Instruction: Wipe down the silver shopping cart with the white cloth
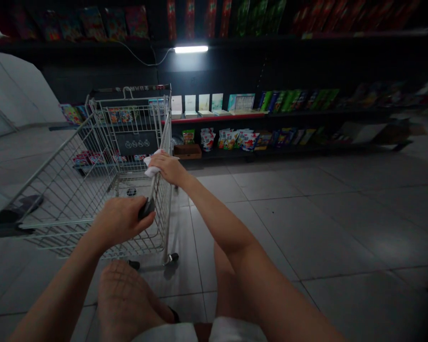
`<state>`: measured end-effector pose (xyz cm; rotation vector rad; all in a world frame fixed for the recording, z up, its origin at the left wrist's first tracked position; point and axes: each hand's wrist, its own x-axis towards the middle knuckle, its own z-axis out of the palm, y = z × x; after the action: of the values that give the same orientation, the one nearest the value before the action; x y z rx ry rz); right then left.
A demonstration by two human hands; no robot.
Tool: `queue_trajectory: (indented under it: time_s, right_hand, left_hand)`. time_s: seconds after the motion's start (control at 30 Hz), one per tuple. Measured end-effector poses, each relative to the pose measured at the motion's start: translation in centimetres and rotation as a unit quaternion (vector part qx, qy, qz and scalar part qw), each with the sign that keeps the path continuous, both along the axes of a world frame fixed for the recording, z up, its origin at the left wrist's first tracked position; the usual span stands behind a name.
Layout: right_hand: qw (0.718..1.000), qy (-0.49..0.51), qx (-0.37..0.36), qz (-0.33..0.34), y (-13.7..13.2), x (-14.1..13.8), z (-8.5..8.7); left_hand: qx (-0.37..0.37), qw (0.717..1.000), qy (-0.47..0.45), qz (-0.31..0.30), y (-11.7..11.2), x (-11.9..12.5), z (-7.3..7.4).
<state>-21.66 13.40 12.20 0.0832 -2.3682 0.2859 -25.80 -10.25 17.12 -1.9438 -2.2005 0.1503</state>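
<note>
A metal shopping cart (128,244) stands close in front of me, to the left. My left hand (123,216) is closed around the dark corner piece (147,208) at the near end of the cart's upper rim. Farther along the same rim, my right hand (167,166) presses a white cloth (151,168) against the rail, its fingers bent over it. Part of the cloth sticks out on the left of the fingers. A dark sign panel (137,143) hangs at the cart's far end, below the handle bar (139,88).
Behind the cart run dark store shelves (214,118) with snack bags (248,140), upright booklets (205,103) and an open cardboard box (187,151). A lit tube lamp (191,49) hangs below the upper shelf. Grey floor tiles (271,213) extend to the right. My knee is beside the cart.
</note>
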Motion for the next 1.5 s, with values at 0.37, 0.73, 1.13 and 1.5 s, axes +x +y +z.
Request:
queue_trajectory:
  time_s: [0.37,0.73,1.13,1.5]
  right_hand:
    - [0.998,-0.005,0.050,0.038,0.8,0.5,0.4]
    - [0.997,0.015,0.076,0.021,-2.2,2.8,0.3]
    - [0.991,-0.049,0.118,-0.037,-4.0,5.9,1.5]
    - [0.988,-0.013,0.067,-0.141,-10.7,4.9,0.3]
  left_hand:
    - [0.001,0.999,-0.017,-0.044,-0.6,-0.4,-0.5]
    - [-0.001,0.987,-0.108,-0.117,-3.7,-1.9,-0.2]
    - [0.007,0.967,-0.192,-0.167,-3.5,-4.8,0.0]
    - [0.031,0.991,-0.115,-0.061,-3.8,-5.9,-0.1]
